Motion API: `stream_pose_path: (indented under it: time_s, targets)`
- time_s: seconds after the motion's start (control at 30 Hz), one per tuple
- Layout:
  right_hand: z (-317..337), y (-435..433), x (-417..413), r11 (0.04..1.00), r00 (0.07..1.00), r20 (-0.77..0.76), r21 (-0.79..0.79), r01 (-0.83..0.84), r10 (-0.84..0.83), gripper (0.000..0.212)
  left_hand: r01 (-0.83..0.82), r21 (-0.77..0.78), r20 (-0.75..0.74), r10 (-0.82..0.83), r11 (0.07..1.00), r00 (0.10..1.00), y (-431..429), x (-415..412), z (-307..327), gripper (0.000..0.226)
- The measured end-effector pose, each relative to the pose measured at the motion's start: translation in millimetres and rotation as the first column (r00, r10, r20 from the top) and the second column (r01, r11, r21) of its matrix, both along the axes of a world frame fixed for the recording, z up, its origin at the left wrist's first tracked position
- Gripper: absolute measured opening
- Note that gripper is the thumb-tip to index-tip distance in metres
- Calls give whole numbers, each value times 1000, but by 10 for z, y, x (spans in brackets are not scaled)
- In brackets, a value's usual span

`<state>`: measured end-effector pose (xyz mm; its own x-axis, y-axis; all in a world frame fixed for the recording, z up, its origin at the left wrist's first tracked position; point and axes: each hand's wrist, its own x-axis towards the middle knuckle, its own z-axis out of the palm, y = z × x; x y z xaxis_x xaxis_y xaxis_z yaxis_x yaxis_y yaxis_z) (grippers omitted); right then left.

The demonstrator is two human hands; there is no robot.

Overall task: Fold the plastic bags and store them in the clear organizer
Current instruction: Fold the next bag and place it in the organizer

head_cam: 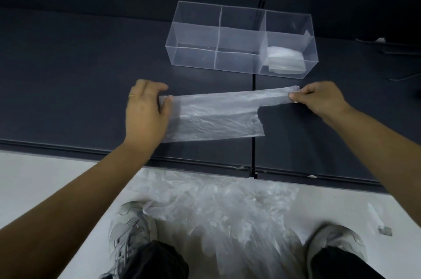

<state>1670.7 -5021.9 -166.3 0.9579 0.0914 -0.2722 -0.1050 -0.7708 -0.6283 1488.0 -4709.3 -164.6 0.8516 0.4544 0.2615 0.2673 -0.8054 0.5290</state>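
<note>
Now, plastic bag [216, 117] stretched across my table [68, 62], left hand [145, 114] pinching its 9 o'clock end, right hand [323, 101] pinching its 3 o'clock end, clear organizer [193, 34] beyond at 12 o'clock.

Flat thin plastic bag [218, 117]: translucent, milky white
Rectangular plastic organizer [193, 34]: clear, colourless
Matte tabletop [68, 73]: dark slate blue, plain
Smooth floor [45, 176]: pale grey
Mesh sneakers [129, 226]: grey
Trousers [159, 260]: black

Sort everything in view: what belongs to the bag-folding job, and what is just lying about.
Job: plastic bag, held by left hand and right hand; clear organizer; folded bags inside; loose bag pile on floor.
Lying about: cables; small scrap on floor.
</note>
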Motion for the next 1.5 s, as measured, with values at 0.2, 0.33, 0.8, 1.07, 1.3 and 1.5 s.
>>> stream_pose_path:
  time_s: [0.2, 0.33, 0.8, 1.07, 1.3, 1.5]
  targets:
    - [-8, 14, 17, 997, 999, -12, -65, -35, 34, 19, 366, 126, -393, -293, 922, 872, -428, -164, -210, 64]
    - [123, 146, -108, 971, 989, 140, -241, -4, 38, 18, 354, 273, -491, -187, 895, 851, -403, -223, -340, 87]
    - [-376, 969, -791, 665, 690, 184, -519, -537, 700, 61, 361, 250, -523, -189, 898, 831, -393, -229, -301, 88]
    - [-179, 182, -566, 835, 814, 322, -449, -318, 483, 61, 348, 273, -555, -148, 897, 818, -367, -209, -264, 103]
    - [-82, 144, -1033, 799, 718, 354, -209, -564, 600, 21, 592, 54, -392, -528, 804, 753, -672, -252, -168, 87]
    - [-82, 306, -979, 796, 737, 300, -253, -550, 606, 5, 549, 52, -403, -485, 834, 776, -713, -208, -220, 81]
